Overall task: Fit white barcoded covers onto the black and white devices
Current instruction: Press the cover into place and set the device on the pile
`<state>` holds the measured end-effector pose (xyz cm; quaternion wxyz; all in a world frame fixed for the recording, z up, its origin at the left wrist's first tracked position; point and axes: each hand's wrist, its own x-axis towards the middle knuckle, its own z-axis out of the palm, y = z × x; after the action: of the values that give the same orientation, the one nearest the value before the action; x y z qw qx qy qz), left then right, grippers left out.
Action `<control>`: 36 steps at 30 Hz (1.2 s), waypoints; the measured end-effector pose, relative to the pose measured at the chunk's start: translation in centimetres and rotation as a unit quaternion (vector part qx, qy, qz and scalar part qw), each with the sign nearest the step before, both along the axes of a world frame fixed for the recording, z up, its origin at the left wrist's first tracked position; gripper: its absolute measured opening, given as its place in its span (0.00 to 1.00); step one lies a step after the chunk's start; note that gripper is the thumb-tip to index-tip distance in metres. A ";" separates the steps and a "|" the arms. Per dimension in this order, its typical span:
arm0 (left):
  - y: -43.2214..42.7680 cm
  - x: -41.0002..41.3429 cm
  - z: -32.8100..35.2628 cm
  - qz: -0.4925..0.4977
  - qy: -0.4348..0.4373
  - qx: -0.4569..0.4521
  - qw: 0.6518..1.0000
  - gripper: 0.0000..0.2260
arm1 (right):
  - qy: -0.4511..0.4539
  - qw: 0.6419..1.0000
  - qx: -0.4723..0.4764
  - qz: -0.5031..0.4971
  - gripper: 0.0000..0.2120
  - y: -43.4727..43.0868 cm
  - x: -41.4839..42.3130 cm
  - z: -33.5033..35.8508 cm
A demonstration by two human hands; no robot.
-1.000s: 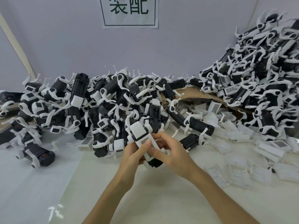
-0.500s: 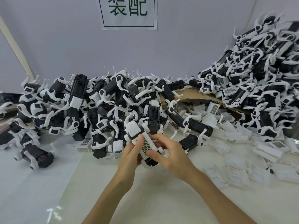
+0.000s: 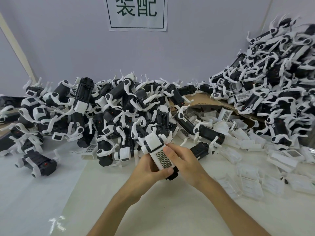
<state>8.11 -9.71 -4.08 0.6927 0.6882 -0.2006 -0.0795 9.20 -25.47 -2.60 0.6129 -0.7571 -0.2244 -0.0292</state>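
Observation:
A black and white device [image 3: 154, 143] is held in both hands just above the table, in front of the pile. A white barcoded cover [image 3: 163, 158] lies on its upper face, barcode facing me. My left hand [image 3: 146, 169] grips the device from the left and below, thumb across its near end. My right hand [image 3: 184, 161] grips it from the right, thumb resting by the cover's far edge. The device's black near end [image 3: 173, 175] pokes out between the hands.
A long heap of black and white devices [image 3: 105, 113] runs across the back of the table, and a taller heap [image 3: 272, 79] rises at the right. Loose white covers [image 3: 226, 116] and clear plastic pieces [image 3: 250, 183] are scattered right of my hands. One cover [image 3: 90, 149] lies left.
The device has turned in my hands so the barcoded cover faces up more fully. My left thumb has slid down to its near end, and my right fingers have shifted off the cover.

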 end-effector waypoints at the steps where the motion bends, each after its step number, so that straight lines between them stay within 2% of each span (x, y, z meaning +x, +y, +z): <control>1: 0.0 0.0 0.0 0.000 -0.001 0.005 1.000 0.14 | -0.004 1.000 -0.002 -0.005 0.12 0.0 0.0 0.0; 10: -0.4 -0.1 0.0 0.045 -0.022 0.011 0.999 0.11 | -0.037 0.999 -0.013 -0.026 0.13 0.2 0.0 -0.1; 15: -0.3 0.0 0.1 0.061 0.020 -0.026 0.998 0.18 | -0.015 1.000 -0.017 -0.013 0.13 0.2 0.1 -0.1; 21: -0.3 -0.1 0.0 0.112 0.036 -0.070 0.991 0.25 | 0.001 0.999 -0.037 0.020 0.08 0.2 -0.1 -0.2; 24: -0.4 0.0 -0.1 0.135 0.045 -0.086 0.986 0.23 | -0.005 0.998 -0.053 0.022 0.11 0.2 0.1 -0.5; 30: -0.7 0.0 0.0 0.140 0.032 -0.076 0.987 0.14 | -0.030 0.996 -0.086 0.002 0.06 0.3 0.0 -0.4; 36: -0.6 0.1 -0.1 0.148 0.044 -0.083 0.985 0.15 | -0.031 0.996 -0.088 0.000 0.07 0.2 0.2 -0.8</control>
<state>8.16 -10.34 -4.15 0.7599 0.6459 -0.0719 0.0104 9.44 -25.23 -3.42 0.5370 -0.8065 -0.2452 -0.0324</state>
